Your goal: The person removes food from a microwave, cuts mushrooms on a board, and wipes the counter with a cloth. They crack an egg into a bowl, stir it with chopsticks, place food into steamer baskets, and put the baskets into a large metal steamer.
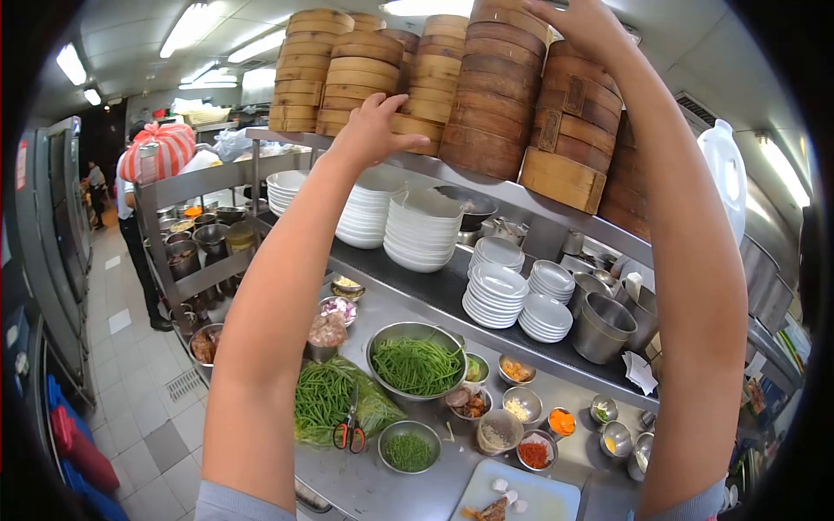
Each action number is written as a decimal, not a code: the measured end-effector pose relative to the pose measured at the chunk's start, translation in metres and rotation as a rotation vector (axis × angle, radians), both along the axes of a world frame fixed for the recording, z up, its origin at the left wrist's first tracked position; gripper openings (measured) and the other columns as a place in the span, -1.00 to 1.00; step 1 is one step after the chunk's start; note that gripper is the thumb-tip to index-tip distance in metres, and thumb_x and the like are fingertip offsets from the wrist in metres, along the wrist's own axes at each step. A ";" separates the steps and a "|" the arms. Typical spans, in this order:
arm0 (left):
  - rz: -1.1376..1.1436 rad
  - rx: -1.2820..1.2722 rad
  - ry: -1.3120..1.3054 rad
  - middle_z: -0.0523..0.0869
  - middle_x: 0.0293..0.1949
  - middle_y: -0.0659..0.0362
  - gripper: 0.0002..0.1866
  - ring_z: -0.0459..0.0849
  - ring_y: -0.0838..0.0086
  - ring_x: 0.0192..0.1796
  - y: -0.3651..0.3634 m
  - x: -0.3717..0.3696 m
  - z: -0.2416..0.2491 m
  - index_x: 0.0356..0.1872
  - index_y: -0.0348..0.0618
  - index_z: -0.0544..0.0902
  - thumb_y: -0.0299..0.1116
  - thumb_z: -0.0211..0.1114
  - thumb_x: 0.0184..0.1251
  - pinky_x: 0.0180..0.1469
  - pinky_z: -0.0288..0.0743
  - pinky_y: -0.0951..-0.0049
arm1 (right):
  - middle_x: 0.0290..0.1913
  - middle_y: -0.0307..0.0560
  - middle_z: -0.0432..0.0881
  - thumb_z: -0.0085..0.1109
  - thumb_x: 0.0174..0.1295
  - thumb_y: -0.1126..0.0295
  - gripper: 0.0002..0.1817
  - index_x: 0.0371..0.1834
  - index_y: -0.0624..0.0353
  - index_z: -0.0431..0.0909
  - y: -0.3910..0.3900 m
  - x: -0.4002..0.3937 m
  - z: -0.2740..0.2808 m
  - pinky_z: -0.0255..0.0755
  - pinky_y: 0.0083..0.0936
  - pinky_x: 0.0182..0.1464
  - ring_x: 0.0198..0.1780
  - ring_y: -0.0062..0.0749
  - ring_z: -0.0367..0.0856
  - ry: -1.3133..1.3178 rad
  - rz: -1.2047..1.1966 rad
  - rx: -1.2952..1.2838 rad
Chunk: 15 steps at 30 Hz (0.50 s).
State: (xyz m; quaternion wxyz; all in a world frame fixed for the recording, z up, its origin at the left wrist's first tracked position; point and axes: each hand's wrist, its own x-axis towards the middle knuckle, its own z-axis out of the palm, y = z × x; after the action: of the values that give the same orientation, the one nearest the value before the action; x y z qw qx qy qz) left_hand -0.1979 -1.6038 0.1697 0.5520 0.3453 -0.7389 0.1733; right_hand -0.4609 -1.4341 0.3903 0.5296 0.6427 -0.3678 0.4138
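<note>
My left hand (378,130) is raised to the upper shelf, fingers spread and thumb stretched out. It overlaps a light bamboo steamer stack (363,69); another pale steamer stack (437,65) stands just right of its fingertips. My right hand (578,22) reaches higher, partly cut off by the top edge of the view. A stretched-out digit shows beside the top of a tall dark steamer stack (493,95), while its other fingers are out of view. Below my right wrist stands a brown steamer stack (573,122) with a paler bottom tier.
White bowls (423,230) and small plates (495,295) are stacked on the middle shelf. On the steel counter lie green beans (417,358) in a bowl, orange-handled scissors (349,434), small ingredient bowls and a cutting board (521,495). A person (139,226) stands at the left.
</note>
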 end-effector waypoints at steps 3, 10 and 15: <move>-0.101 0.191 0.029 0.51 0.40 -0.15 -0.03 0.57 -0.09 0.36 -0.029 0.000 0.001 0.42 -0.12 0.54 0.25 0.61 0.04 0.38 0.51 0.06 | 0.49 0.35 0.43 0.42 0.23 -0.13 -0.06 0.54 0.26 0.35 -0.018 0.017 0.011 0.26 -0.19 0.57 0.53 0.13 0.37 0.038 -0.106 0.077; -0.138 0.147 0.024 0.58 0.30 -0.17 -0.10 0.60 -0.08 0.33 -0.035 0.011 0.003 0.28 -0.20 0.60 0.19 0.66 0.00 0.35 0.54 0.06 | 0.54 0.37 0.36 0.33 0.27 -0.23 0.02 0.58 0.33 0.28 -0.057 0.015 0.039 0.22 -0.24 0.59 0.56 0.13 0.34 0.016 -0.306 0.229; -0.224 0.051 0.014 0.68 0.17 -0.19 -0.12 0.69 0.02 0.20 -0.043 0.022 0.004 0.24 -0.27 0.61 0.15 0.68 0.00 0.26 0.57 0.16 | 0.51 0.41 0.39 0.30 0.28 -0.24 0.01 0.54 0.40 0.31 -0.064 0.024 0.026 0.22 -0.24 0.59 0.55 0.15 0.35 -0.037 -0.336 0.254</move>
State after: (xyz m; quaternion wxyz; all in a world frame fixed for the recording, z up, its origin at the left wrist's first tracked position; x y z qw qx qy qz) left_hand -0.1757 -1.6467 0.1740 0.5643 0.2756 -0.7731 0.0890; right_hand -0.4371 -1.4983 0.4165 0.4990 0.6264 -0.5286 0.2816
